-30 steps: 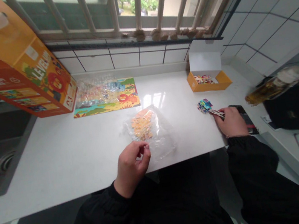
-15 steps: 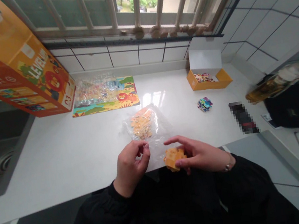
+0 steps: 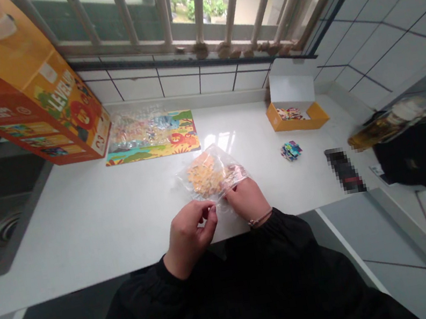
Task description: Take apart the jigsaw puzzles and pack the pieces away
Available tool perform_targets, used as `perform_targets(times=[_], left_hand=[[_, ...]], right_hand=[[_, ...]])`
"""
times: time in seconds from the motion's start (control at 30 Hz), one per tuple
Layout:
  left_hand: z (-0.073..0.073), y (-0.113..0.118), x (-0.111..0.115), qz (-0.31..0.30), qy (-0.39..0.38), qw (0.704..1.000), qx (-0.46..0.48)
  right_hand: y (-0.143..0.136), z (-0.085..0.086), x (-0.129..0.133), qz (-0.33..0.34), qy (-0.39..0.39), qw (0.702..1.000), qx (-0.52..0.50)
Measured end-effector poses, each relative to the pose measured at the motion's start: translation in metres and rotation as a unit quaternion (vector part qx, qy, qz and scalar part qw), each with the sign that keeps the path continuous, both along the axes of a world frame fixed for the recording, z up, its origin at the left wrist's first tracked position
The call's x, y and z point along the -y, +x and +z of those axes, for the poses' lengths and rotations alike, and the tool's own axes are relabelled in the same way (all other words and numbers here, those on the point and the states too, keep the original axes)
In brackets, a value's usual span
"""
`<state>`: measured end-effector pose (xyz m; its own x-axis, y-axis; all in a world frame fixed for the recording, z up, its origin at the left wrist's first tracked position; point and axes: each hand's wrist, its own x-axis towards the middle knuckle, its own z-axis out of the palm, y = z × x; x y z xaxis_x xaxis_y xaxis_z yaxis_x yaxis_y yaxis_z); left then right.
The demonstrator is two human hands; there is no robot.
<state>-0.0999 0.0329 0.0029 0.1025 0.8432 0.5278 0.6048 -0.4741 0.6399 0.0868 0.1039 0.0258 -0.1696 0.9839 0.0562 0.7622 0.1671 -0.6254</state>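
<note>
A clear plastic bag (image 3: pixel 220 158) lies on the white counter, with orange puzzle pieces (image 3: pixel 204 175) inside. My left hand (image 3: pixel 195 233) pinches the near edge of the bag between thumb and fingertips. Inside the bag's opening on the right are the fingers of my right hand (image 3: pixel 249 197), seen through the plastic. Whether those fingers still hold any pieces is hidden by the film and the back of the hand.
An orange puzzle box (image 3: pixel 69 104) stands at the back left beside a colourful board (image 3: pixel 177 142) under clear plastic. On the right are an open yellow box (image 3: pixel 297 123), a small pile of blue pieces (image 3: pixel 290 151), a pixelated dark object (image 3: pixel 345 171) and a bottle (image 3: pixel 379 129).
My right hand has moved left and forward into the bag; the orange pieces it held are no longer visible in it. My left hand has stayed at the bag's edge.
</note>
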Motion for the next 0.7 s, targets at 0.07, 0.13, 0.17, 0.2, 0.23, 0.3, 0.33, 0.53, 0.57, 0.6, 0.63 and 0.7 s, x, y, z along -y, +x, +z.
perform_targets(times=[0.07, 0.13, 0.17, 0.2, 0.23, 0.3, 0.33, 0.53, 0.57, 0.6, 0.63, 0.7], left_hand=[[-0.001, 0.000, 0.000, -0.001, -0.002, 1.000, -0.009], [-0.001, 0.001, -0.001, -0.008, 0.001, 1.000, -0.022], [-0.001, 0.001, -0.002, -0.014, 0.004, 1.000, -0.028], [-0.001, 0.001, -0.002, -0.019, 0.008, 0.999, -0.034], [-0.001, 0.002, -0.003, -0.024, 0.013, 0.999, -0.040], [-0.002, 0.003, -0.004, -0.037, 0.024, 0.998, -0.050], [-0.003, 0.003, -0.004, -0.045, 0.029, 0.997, -0.057], [-0.008, 0.004, -0.005, -0.076, 0.035, 0.988, -0.134], [-0.008, 0.004, -0.005, -0.077, 0.034, 0.986, -0.143], [-0.008, 0.004, -0.005, -0.076, 0.033, 0.985, -0.149], [-0.008, 0.004, -0.005, -0.075, 0.033, 0.985, -0.154], [-0.007, 0.004, -0.005, -0.075, 0.036, 0.983, -0.161]], right_hand=[[0.000, -0.002, 0.006, -0.026, -0.001, 1.000, -0.005], [0.001, -0.004, 0.018, -0.033, 0.027, 0.999, 0.033], [0.003, -0.004, 0.024, -0.035, 0.051, 0.996, 0.057], [0.004, -0.005, 0.030, -0.035, 0.073, 0.993, 0.080], [0.006, -0.004, 0.036, -0.035, 0.089, 0.990, 0.101], [0.009, -0.003, 0.042, -0.027, 0.094, 0.986, 0.132], [0.010, -0.002, 0.043, -0.006, 0.084, 0.986, 0.144], [0.012, 0.003, 0.035, 0.200, -0.026, 0.957, 0.209], [0.011, 0.003, 0.034, 0.190, -0.028, 0.957, 0.216], [0.011, 0.002, 0.033, 0.172, -0.027, 0.960, 0.221], [0.010, 0.002, 0.032, 0.152, -0.024, 0.962, 0.224], [0.010, 0.000, 0.031, 0.117, -0.013, 0.966, 0.230]])
